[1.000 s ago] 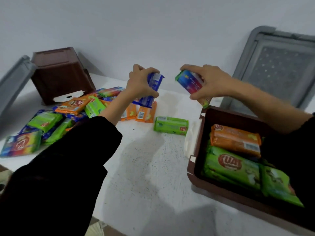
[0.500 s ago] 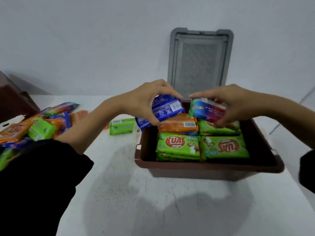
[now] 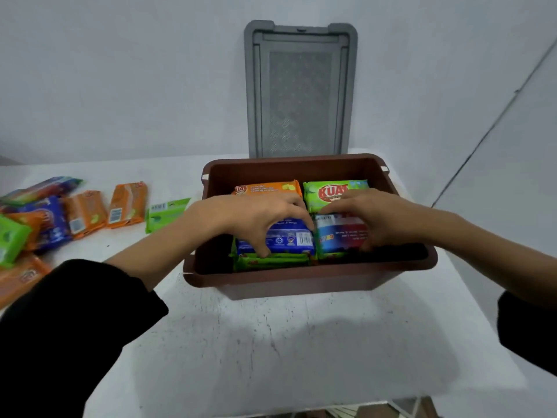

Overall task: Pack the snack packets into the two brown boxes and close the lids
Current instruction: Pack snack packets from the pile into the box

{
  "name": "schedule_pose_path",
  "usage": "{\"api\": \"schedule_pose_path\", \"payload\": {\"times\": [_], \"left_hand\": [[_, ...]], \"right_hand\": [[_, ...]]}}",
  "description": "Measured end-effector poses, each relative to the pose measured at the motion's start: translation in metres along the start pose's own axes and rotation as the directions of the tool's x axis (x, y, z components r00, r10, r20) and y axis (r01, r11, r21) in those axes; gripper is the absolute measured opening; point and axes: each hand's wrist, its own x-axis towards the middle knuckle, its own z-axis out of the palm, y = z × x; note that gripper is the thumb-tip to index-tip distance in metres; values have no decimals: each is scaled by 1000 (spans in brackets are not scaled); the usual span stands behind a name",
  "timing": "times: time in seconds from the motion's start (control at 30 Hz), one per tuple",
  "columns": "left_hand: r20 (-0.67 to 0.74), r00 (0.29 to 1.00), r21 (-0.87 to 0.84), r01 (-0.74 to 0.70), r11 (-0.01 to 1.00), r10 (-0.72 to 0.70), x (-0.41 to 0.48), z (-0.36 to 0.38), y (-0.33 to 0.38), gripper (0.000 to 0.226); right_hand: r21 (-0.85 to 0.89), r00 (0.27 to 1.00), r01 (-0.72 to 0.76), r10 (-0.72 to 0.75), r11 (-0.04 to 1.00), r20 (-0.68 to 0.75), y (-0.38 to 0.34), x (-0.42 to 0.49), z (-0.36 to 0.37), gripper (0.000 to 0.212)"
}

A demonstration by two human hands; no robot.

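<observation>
lowered since the earlier frame into the brown box (image 3: 301,285), whose grey lid (image 3: 301,95) is stood open behind, the blue packet (image 3: 289,238) is gripped by the left hand (image 3: 256,215) and the multicoloured packet (image 3: 340,236) by the right hand (image 3: 379,215). if stacked too high, lid closure could be blocked.

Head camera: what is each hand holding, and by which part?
The left hand grips the blue snack packet across its long edges, thumb on the near one; the right hand holds the blue-and-red snack packet by its right end.
</observation>
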Motion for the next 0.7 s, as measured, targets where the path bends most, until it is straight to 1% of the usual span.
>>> {"api": "schedule_pose_path", "payload": {"times": [0.07,0.17,0.27,0.47,0.57,0.7], "left_hand": [[-46,999,20,6,1000,-5,-1,0,0,75],[-102,995,3,0,1000,1,1,0,1,68],[-102,995,11,-3,1000,4,4,-1,2,66],[-141,990,50,25,998,-18,5,1,3,65],[-149,988,101,44,994,-29,8,4,3,67],[-105,994,77,11,997,-3,10,2,-1,66]], "right_hand": [[-6,999,2,-2,1000,-40,-1,2,0,83],[-24,997,16,-18,1000,-68,-4,6,-2,83],[-34,998,29,-31,999,-58,-5,7,-3,82],[-1,994,68,-68,998,-84,-6,15,-1,68],[-9,994,72,-72,997,-85,-3,16,0,69],[-10,990,50,-51,999,-131,-2,15,6,71]]}}
